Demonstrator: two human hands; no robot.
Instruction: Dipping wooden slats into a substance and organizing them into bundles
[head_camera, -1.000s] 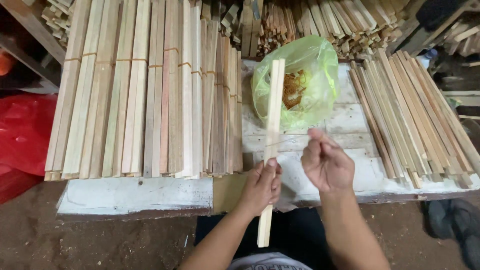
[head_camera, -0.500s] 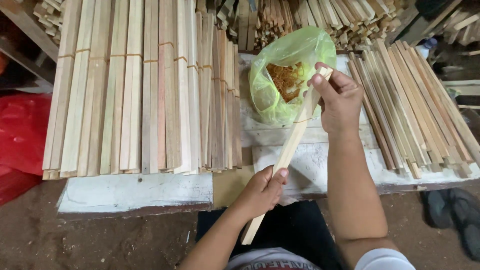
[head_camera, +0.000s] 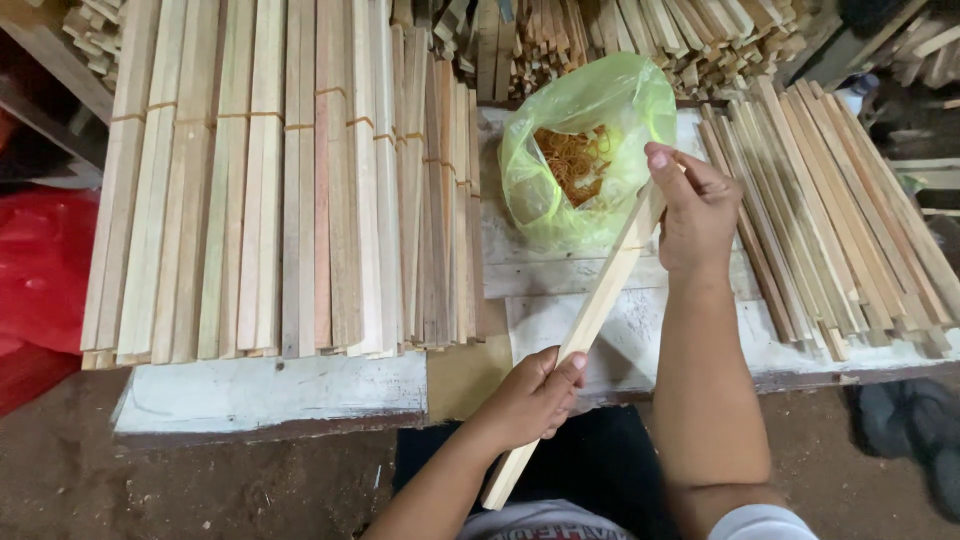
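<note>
Gripping a pale wooden slat (head_camera: 592, 318) near its lower end, the left hand (head_camera: 530, 400) has its fingers wrapped around the wood, just over the front edge of the white-painted counter (head_camera: 270, 390). The slat runs slantwise up and to the right, its lower tip hanging past the counter's edge. At the upper end the right hand (head_camera: 695, 215) closes its fingers on the slat, beside a translucent green plastic bag (head_camera: 585, 150) that lies open on the counter with a tangle of orange rubber bands (head_camera: 572, 160) inside. Left of the bag lie banded bundles of slats (head_camera: 290, 190); to the right, loose slats (head_camera: 850, 230) fan out. A red plastic sheet (head_camera: 40, 265) shows at far left
</note>
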